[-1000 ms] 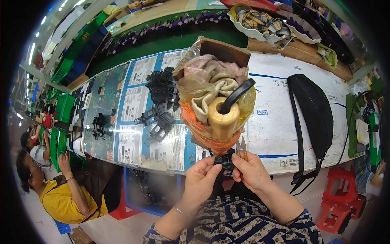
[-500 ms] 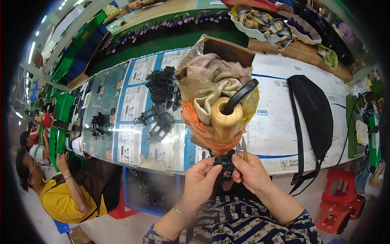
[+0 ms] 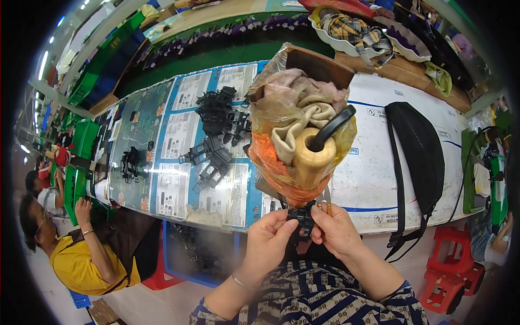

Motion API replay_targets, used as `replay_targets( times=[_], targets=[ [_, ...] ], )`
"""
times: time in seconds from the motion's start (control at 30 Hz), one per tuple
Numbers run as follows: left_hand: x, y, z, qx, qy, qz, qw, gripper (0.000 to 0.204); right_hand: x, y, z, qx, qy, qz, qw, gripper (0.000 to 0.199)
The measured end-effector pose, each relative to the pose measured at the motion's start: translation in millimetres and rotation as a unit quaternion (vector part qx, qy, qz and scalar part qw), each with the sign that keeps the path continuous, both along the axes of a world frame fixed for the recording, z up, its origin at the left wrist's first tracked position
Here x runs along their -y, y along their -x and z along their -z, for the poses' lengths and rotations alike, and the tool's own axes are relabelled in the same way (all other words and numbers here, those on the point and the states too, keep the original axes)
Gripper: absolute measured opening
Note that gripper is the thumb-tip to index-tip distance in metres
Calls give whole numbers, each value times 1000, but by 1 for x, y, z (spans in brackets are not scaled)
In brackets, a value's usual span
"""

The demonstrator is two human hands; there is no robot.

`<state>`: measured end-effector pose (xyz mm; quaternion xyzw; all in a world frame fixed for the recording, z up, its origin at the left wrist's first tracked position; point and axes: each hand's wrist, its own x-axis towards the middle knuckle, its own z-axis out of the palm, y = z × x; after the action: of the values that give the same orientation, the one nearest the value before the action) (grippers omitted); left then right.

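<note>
black plastic clip [image 3: 302, 221] sits pinched between both hands at the table [image 3: 379, 179] edge, just under the bag [image 3: 298, 135] of cloth. left hand [image 3: 267, 242] closes thumb and fingers on its left side, right hand [image 3: 338, 230] grips the right. more black clips [image 3: 216, 122] lie piled further up the table.

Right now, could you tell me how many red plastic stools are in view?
2: one red stool stands at the lower right beside the table; another red stool sits under its front edge, partly hidden.
</note>
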<state>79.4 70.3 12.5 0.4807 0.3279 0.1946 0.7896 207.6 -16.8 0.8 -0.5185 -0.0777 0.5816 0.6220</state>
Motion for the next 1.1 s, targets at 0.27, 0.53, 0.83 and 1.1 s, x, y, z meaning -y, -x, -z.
replay_targets(
  times=[0.27,0.53,0.83,1.1],
  targets=[
    [-1,-1,-2,-2,13,-3,1000,18,0,0,0,7,2,3,1000,23],
    [-1,0,-2,-7,13,1,1000,17,0,1,-1,8,4,-2,1000,24],
    [0,0,3,3,23,-6,1000,15,1,2,-1,3,9,5,1000,23],
    [-2,3,5,21,27,-7,999,17,-1,4,0,-18,3,18,1000,21]
  ],
)
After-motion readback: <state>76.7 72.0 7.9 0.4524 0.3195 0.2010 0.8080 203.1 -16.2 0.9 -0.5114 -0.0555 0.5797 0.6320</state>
